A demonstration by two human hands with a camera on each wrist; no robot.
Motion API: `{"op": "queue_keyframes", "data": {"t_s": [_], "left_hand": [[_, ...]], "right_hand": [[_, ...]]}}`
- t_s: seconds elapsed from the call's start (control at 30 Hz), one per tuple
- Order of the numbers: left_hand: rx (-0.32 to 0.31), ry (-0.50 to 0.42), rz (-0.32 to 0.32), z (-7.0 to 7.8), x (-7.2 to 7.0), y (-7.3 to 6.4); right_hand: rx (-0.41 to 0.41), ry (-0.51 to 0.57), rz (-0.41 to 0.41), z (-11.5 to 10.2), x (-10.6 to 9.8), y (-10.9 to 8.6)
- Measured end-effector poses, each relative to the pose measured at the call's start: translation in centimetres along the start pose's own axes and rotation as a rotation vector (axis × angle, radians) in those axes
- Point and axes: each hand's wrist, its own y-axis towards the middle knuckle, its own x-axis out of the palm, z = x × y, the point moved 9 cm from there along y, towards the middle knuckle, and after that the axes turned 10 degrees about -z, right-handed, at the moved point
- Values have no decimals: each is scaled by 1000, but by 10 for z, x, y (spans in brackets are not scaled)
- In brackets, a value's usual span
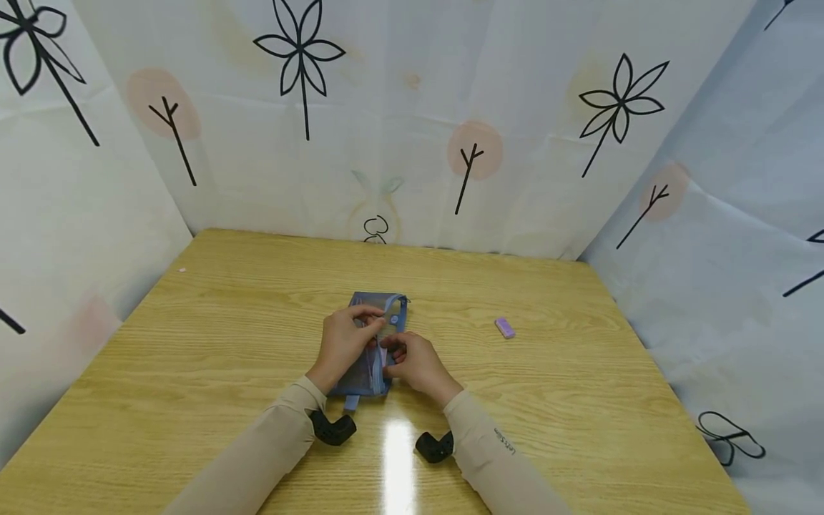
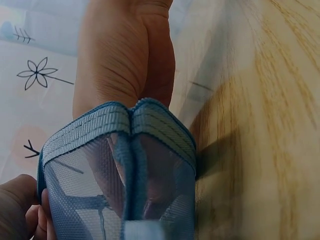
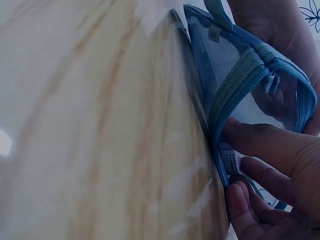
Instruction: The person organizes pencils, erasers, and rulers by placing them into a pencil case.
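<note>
A blue mesh zipper pouch (image 1: 360,375) stands with its mouth open at the middle of the table. My left hand (image 1: 346,336) pinches the far side of its zipper edge, and its fingertips (image 2: 20,192) show at the pouch's side in the left wrist view. On the near side, my right hand (image 1: 418,365) grips the opposite zipper edge, thumb inside the mouth and fingers curled beside it. Close to those fingers, a white printed label (image 3: 229,159) shows at the rim. A zipper pull (image 3: 271,82) hangs at the corner of the opening.
A small purple block (image 1: 505,327) lies on the wooden table (image 1: 579,400) to the right of the pouch. Black wrist devices (image 1: 333,428) sit under both sleeves. White patterned curtains (image 1: 399,107) enclose the table's back and sides.
</note>
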Motion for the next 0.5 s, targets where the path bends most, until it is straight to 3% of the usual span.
{"op": "queue_keyframes", "data": {"t_s": [0.5], "left_hand": [[-6, 11, 5, 1, -1, 0]], "right_hand": [[1, 17, -36, 4, -1, 1]]}}
